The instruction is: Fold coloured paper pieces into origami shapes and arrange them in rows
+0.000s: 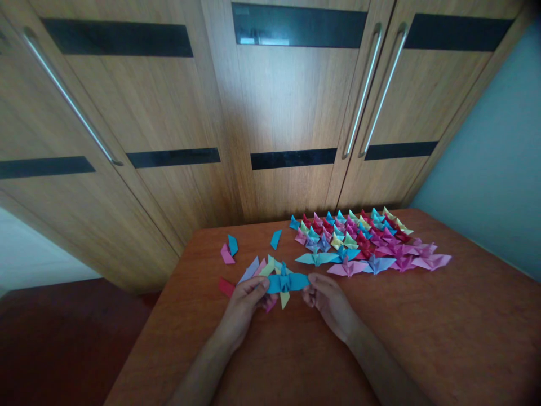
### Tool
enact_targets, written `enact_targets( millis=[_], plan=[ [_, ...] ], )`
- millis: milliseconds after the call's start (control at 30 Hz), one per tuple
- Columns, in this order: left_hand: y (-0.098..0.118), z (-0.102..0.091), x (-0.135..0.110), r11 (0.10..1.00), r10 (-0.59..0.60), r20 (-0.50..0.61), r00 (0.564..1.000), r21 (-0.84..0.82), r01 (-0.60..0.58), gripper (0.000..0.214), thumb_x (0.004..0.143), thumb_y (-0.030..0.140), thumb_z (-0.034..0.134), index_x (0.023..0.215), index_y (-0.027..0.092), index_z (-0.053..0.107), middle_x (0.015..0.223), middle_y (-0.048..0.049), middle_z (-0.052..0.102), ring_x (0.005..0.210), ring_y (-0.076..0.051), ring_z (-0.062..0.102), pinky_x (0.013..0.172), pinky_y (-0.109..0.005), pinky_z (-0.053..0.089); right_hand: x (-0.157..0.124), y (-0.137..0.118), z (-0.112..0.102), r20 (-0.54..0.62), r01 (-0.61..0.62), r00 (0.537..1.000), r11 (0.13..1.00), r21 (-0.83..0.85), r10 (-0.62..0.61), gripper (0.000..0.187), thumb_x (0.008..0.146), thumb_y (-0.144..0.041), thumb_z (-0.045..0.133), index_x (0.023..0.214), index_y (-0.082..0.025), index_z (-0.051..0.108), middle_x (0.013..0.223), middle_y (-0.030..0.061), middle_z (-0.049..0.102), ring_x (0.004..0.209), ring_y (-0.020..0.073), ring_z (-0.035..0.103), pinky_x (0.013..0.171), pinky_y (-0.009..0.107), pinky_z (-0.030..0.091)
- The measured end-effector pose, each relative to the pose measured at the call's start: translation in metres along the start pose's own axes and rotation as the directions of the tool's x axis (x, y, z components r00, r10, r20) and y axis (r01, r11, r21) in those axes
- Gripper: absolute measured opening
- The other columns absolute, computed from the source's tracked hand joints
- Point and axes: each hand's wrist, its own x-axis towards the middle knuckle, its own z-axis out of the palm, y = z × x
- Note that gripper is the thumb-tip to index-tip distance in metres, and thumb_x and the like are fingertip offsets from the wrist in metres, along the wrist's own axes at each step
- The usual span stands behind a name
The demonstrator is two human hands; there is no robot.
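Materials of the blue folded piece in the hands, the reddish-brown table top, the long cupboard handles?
The blue folded piece, pinched by left hand and right hand: thin matte paper, sharp creases. The reddish-brown table top: wood or wood-look laminate, grain visible, low sheen. The long cupboard handles: likely brushed metal, silvery with soft highlights.

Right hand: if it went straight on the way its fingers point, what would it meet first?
The right hand points up and left, so it would first meet the blue folded paper that it already pinches; beyond that, probably the left hand, though depth is unclear.
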Motion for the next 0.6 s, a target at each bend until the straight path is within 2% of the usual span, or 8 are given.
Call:
enact_targets(
  millis=[100,200,267,333,367,433,533,600],
  plan=[
    [0.001,0.001,0.0,1.0,-0.014,0.006,1.0,-0.025,0.014,0.031,0.08,0.041,0.061,0.069,0.012,0.064,0.067,-0.0052,0.064,0.058,-0.013,0.053,0.056,-0.023,0.041,0.003,0.0,-0.003,-0.067,0.031,0.997,0.997,-0.064,-0.035,0.033,0.076,-0.049,0.064,0.068,-0.017,0.059,0.062,0.001,0.058,0.055,0.0108,0.047,0.052,0.023,0.033],
    [0.001,0.0,0.0,0.999,-0.014,-0.01,1.0,0.03,0.014,0.031,0.079,0.041,0.061,0.068,0.012,0.064,0.065,-0.0054,0.064,0.057,-0.013,0.053,0.056,-0.023,0.041,0.005,-0.001,-0.008,-0.137,0.097,0.982,0.97,-0.223,-0.13,0.034,0.078,-0.05,0.06,0.067,-0.017,0.058,0.06,0.0005,0.055,0.055,0.0114,0.046,0.051,0.023,0.032],
    [0.001,-0.001,0.001,0.995,0.003,-0.065,0.998,0.104,0.004,0.031,0.079,0.041,0.06,0.067,0.013,0.065,0.062,-0.0044,0.063,0.056,-0.012,0.052,0.054,-0.022,0.04,0.004,-0.001,-0.009,-0.215,0.168,0.94,0.91,-0.38,-0.264,0.034,0.081,-0.049,0.057,0.066,-0.019,0.057,0.06,0.0001,0.053,0.057,0.0128,0.046,0.052,0.024,0.033],
    [0.001,-0.002,0.002,0.985,0.025,-0.125,0.992,0.173,-0.003,0.031,0.079,0.042,0.06,0.067,0.013,0.065,0.061,-0.0036,0.062,0.055,-0.012,0.052,0.052,-0.021,0.038,0.001,-0.001,-0.008,-0.234,0.233,0.877,0.796,-0.559,-0.421,0.033,0.083,-0.048,0.054,0.065,-0.02,0.056,0.061,0.0002,0.053,0.06,0.0145,0.047,0.055,0.025,0.034],
    [0.001,-0.002,0.002,0.981,0.032,-0.147,0.989,0.195,-0.002,0.031,0.078,0.043,0.059,0.067,0.014,0.065,0.061,-0.0035,0.062,0.055,-0.012,0.052,0.051,-0.021,0.038,-0.002,-0.001,-0.005,-0.196,0.262,0.854,0.724,-0.638,-0.482,0.032,0.083,-0.046,0.054,0.065,-0.021,0.057,0.062,0.0006,0.053,0.061,0.0152,0.048,0.056,0.026,0.035],
    [0.001,-0.001,0.002,0.977,0.03,-0.159,0.987,0.211,0.004,0.032,0.078,0.044,0.059,0.069,0.014,0.065,0.062,-0.0031,0.062,0.055,-0.013,0.052,0.05,-0.021,0.038,-0.007,0.002,0.002,-0.06,0.32,0.843,0.588,-0.743,-0.534,0.027,0.083,-0.042,0.055,0.066,-0.021,0.058,0.065,0.0015,0.056,0.062,0.0156,0.049,0.058,0.026,0.035],
    [0.0,0.001,0.002,0.978,0.013,-0.125,0.992,0.21,0.014,0.034,0.077,0.046,0.059,0.068,0.014,0.064,0.059,-0.0016,0.06,0.051,-0.012,0.05,0.049,-0.021,0.037,-0.013,0.008,0.016,0.121,0.38,0.858,0.46,-0.803,-0.499,0.017,0.083,-0.035,0.056,0.072,-0.022,0.061,0.068,0.0017,0.058,0.061,0.015,0.05,0.058,0.026,0.035],
    [-0.002,0.003,0.001,0.976,0.003,-0.083,0.997,0.219,0.015,0.036,0.078,0.047,0.058,0.068,0.013,0.064,0.059,-0.0021,0.06,0.052,-0.012,0.051,0.049,-0.021,0.037,-0.015,0.012,0.021,0.164,0.383,0.861,0.402,-0.832,-0.481,0.016,0.084,-0.033,0.055,0.075,-0.023,0.062,0.068,0.002,0.06,0.062,0.0151,0.052,0.06,0.026,0.036]
  ],
)
